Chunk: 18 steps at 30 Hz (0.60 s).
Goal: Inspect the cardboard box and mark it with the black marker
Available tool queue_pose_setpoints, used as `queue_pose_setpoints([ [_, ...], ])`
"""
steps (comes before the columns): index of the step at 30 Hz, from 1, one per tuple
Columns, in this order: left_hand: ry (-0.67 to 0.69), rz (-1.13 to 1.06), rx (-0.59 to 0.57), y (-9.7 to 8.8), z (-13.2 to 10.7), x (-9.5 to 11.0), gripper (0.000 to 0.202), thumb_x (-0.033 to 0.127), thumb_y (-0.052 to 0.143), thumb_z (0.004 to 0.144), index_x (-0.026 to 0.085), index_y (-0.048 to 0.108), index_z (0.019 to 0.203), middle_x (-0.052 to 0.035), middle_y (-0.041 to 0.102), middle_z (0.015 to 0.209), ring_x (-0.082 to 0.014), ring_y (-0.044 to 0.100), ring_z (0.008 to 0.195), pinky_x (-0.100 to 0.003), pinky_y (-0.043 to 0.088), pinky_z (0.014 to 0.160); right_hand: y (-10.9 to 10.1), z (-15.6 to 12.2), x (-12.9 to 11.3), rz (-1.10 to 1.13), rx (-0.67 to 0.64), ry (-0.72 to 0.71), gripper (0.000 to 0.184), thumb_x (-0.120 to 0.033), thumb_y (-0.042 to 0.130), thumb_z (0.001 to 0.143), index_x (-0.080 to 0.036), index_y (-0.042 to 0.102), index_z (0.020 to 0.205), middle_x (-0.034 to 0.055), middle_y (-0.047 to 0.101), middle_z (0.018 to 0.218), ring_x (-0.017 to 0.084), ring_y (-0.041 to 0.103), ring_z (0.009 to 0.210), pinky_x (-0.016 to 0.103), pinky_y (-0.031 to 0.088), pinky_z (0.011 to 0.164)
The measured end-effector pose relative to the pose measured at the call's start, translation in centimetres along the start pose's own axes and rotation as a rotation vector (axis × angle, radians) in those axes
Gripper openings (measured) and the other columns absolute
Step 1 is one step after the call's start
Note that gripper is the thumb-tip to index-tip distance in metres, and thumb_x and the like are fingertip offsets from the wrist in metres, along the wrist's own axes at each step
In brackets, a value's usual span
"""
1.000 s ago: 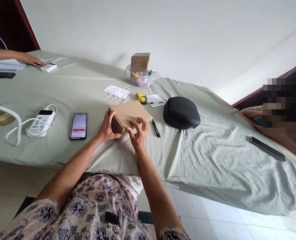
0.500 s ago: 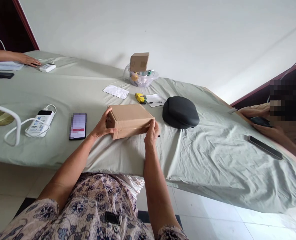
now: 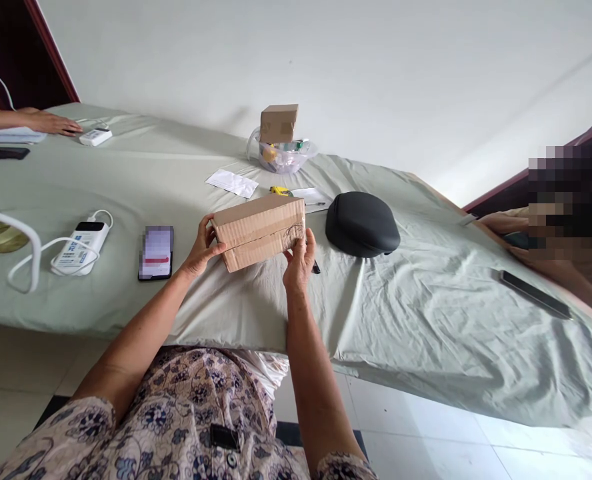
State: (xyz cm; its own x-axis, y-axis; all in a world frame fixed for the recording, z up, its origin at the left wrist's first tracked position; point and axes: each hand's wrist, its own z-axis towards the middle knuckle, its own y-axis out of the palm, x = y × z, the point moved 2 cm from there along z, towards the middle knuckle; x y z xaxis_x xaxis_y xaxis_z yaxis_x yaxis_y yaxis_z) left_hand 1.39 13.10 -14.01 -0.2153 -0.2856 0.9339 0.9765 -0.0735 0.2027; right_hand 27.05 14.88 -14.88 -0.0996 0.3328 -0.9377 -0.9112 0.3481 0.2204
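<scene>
A brown cardboard box is held between my two hands at the near side of the table, tilted so its front side faces me. My left hand grips its left end, thumb on the front and fingers behind the edge. My right hand holds the lower right corner, close to a dark scribble-like mark. Behind the box, a yellow tape measure is partly covered. A phone with a lit screen lies left of my left hand, and a black case sits right of the box.
A clear plastic basket with a small carton on top stands by the wall. White paper lies before it. A white power bank with cable is at left. Other people's hands rest at both table ends; a dark flat bar lies right.
The box has been tilted up, showing more of its front side and covering more of the tape measure. My right hand has shifted from its right edge to the lower right corner.
</scene>
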Motion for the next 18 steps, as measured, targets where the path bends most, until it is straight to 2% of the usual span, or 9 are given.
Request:
queue_pose_setpoints([
  [2,-0.023,-0.026,0.012,0.5,-0.3,-0.1,0.109,0.069,0.087,0.055,0.035,0.034,0.144,-0.0108,0.057,0.138,-0.0320,0.055,0.130,-0.045,0.050,0.103,0.4,-0.4,0.1,-0.014,-0.025,0.027,0.079,-0.068,0.051,0.090,-0.027,0.033,0.156,0.0112,0.061,0.124,0.021,0.064,0.108,0.037,0.057,0.081],
  [4,-0.037,-0.050,0.022,1.1,-0.6,-0.2,0.107,0.070,0.085,0.058,0.035,0.030,0.142,-0.0110,0.056,0.140,-0.0317,0.053,0.133,-0.045,0.050,0.103,1.0,-1.0,0.2,-0.025,-0.087,0.051,0.081,-0.068,0.052,0.089,-0.029,0.030,0.157,0.0105,0.062,0.122,0.021,0.065,0.105,0.035,0.058,0.079],
  [9,-0.054,-0.117,0.087,2.1,-1.0,-0.2,0.101,0.071,0.085,0.059,0.037,0.028,0.136,-0.0094,0.055,0.139,-0.0303,0.053,0.133,-0.044,0.052,0.101,3.0,-2.8,0.7,-0.021,-0.346,0.079,0.099,-0.074,0.063,0.080,-0.026,0.025,0.159,0.0117,0.066,0.119,0.023,0.068,0.104,0.030,0.058,0.071],
  [14,-0.062,-0.184,0.171,2.2,-1.1,-0.2,0.092,0.069,0.082,0.064,0.040,0.026,0.131,-0.0080,0.052,0.140,-0.0283,0.057,0.128,-0.044,0.055,0.096,5.2,-4.6,1.1,-0.014,-0.583,0.014,0.109,-0.076,0.071,0.075,-0.028,0.020,0.159,0.0169,0.059,0.139,0.022,0.069,0.095,0.031,0.059,0.068],
  [18,-0.068,-0.190,0.174,2.3,-1.1,-0.8,0.087,0.071,0.079,0.067,0.040,0.027,0.128,-0.0064,0.054,0.138,-0.0268,0.061,0.123,-0.044,0.056,0.093,5.7,-5.2,1.1,-0.030,-0.632,-0.014,0.111,-0.080,0.069,0.075,-0.030,0.017,0.160,0.0197,0.048,0.150,0.023,0.070,0.102,0.036,0.062,0.075],
])
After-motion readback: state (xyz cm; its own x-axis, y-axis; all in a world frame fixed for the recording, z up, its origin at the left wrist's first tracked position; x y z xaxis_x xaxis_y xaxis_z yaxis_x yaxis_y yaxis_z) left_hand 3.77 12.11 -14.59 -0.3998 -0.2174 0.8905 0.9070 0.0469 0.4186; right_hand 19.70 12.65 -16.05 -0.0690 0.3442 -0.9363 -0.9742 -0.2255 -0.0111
